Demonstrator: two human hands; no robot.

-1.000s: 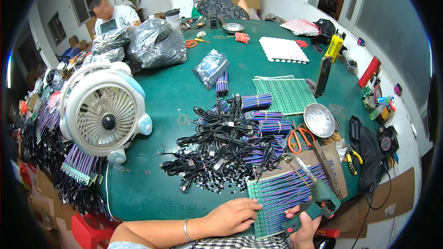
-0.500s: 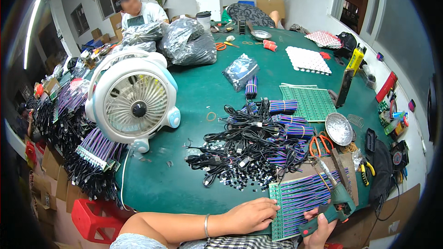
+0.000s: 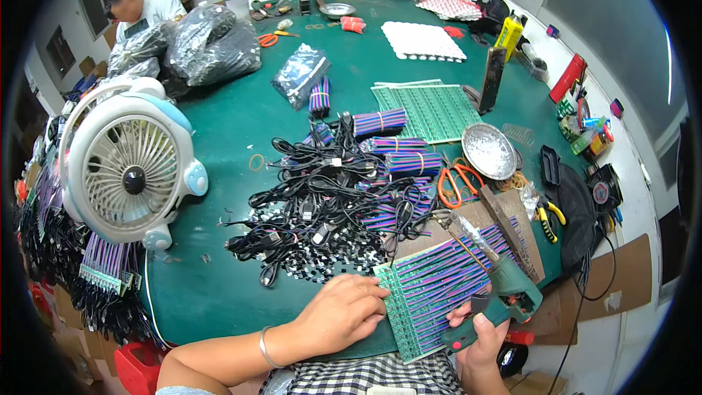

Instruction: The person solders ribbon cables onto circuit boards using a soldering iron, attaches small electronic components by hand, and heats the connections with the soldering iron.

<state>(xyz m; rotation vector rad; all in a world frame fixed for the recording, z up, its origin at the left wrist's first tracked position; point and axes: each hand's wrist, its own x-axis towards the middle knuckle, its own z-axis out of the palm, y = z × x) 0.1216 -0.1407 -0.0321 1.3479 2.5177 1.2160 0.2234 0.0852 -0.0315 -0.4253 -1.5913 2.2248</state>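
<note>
A green circuit board panel (image 3: 401, 320) lies at the table's near edge, with rows of purple, blue and black ribbon wires (image 3: 457, 278) running across it to the right. My left hand (image 3: 344, 314) has its bent fingers close together on the panel's upper left edge; its thumb is hidden. In my right hand (image 3: 482, 340) is a green soldering gun (image 3: 512, 285), gripped by the handle over the panel's right part. Its metal front end points up and left, over the wires. A brown cardboard sheet (image 3: 532, 249) is under the wire ends.
Black USB cables (image 3: 314, 183), small black-and-white connectors (image 3: 307, 267) and bundled ribbon wires (image 3: 380, 123) lie beyond the panel. Orange scissors (image 3: 459, 183), a metal bowl (image 3: 488, 152) and yellow pliers (image 3: 548, 221) are at right. A fan (image 3: 131, 175) stands left; two people are beyond the table.
The view has swung right, so the table's contents sit further left. Both hands remain at the panel, the right with the soldering gun. A person's lowered head now shows at the far edge.
</note>
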